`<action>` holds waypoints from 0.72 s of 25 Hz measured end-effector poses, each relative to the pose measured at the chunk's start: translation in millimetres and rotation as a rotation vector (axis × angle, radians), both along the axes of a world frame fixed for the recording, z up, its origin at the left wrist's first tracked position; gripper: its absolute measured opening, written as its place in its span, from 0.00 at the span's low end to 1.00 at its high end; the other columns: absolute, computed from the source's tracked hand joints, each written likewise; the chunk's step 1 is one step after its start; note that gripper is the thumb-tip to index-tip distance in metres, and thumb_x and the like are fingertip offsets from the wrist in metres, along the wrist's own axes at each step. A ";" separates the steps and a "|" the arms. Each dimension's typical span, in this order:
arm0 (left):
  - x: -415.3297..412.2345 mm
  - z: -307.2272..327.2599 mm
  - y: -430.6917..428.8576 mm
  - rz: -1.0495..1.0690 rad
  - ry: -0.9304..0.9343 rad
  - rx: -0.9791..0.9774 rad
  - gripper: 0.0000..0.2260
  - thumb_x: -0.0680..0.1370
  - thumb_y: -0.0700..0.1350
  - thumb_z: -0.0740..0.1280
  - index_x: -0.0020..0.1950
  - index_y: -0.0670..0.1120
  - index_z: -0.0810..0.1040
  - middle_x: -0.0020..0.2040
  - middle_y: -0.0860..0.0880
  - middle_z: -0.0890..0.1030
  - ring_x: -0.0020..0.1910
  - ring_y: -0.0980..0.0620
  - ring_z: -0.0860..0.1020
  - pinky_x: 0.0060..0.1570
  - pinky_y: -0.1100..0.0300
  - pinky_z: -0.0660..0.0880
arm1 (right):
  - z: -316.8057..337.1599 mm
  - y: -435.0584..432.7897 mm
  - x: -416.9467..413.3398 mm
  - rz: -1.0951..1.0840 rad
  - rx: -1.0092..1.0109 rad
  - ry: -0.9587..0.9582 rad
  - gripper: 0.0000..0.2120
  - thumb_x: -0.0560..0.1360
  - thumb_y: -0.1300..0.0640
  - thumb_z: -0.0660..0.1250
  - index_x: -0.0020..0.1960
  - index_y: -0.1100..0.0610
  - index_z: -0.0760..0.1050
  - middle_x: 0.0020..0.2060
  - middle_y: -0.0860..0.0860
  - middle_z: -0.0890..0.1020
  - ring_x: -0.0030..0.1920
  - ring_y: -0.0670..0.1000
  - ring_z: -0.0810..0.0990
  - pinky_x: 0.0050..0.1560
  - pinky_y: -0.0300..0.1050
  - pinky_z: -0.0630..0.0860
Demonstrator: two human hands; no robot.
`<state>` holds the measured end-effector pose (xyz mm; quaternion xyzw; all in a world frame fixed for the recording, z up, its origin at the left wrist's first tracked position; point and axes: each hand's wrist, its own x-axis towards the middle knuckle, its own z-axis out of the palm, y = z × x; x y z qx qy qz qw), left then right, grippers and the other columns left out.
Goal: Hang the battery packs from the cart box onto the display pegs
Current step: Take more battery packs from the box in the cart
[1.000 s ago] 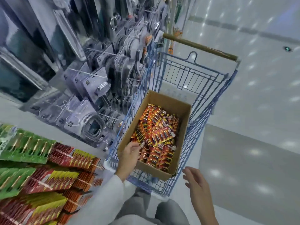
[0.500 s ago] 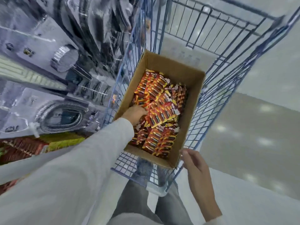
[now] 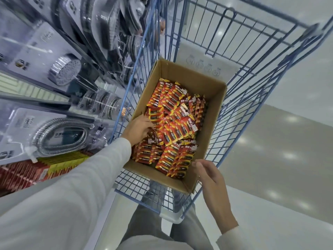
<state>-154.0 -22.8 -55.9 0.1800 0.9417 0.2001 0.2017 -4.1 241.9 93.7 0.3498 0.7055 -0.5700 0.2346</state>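
An open cardboard box sits in the blue wire cart and holds several red-and-orange battery packs in loose heaps. My left hand, in a white sleeve, reaches into the box's left side, and its fingers curl around a battery pack at the heap's edge. My right hand hovers at the box's near right corner with relaxed fingers and holds nothing; whether it touches the rim I cannot tell. Red and yellow battery packs on display hang at the lower left.
Packaged shower heads and a packaged shower hose hang on the shelving close along the cart's left side. Pale shiny floor lies to the right. My legs stand just behind the cart's near end.
I have leaned in over the cart. My left hand went deeper into the box and closed on a pack. My right hand rose to the box's near corner.
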 end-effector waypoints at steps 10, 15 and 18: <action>117.3 113.9 2.0 1.448 -0.454 0.963 0.08 0.80 0.44 0.73 0.58 0.49 0.84 0.53 0.48 0.88 0.50 0.49 0.87 0.48 0.52 0.83 | -46.5 -48.2 -61.0 -0.089 -0.212 -0.252 0.10 0.83 0.51 0.66 0.61 0.55 0.78 0.57 0.52 0.84 0.55 0.51 0.83 0.52 0.45 0.80; 149.8 131.2 -7.6 1.633 -0.506 1.021 0.12 0.81 0.46 0.71 0.64 0.49 0.83 0.56 0.47 0.87 0.55 0.46 0.86 0.51 0.47 0.81 | -98.0 -92.3 -89.8 -0.317 -0.534 -0.513 0.23 0.84 0.57 0.62 0.77 0.62 0.65 0.70 0.59 0.75 0.69 0.59 0.75 0.72 0.55 0.72; 163.9 133.6 -19.6 1.661 -0.502 0.974 0.13 0.81 0.48 0.71 0.65 0.51 0.82 0.57 0.48 0.87 0.56 0.48 0.86 0.52 0.48 0.81 | -121.7 -126.7 -97.4 -0.542 -0.581 -0.632 0.26 0.81 0.62 0.67 0.77 0.63 0.65 0.71 0.61 0.73 0.70 0.60 0.74 0.72 0.56 0.72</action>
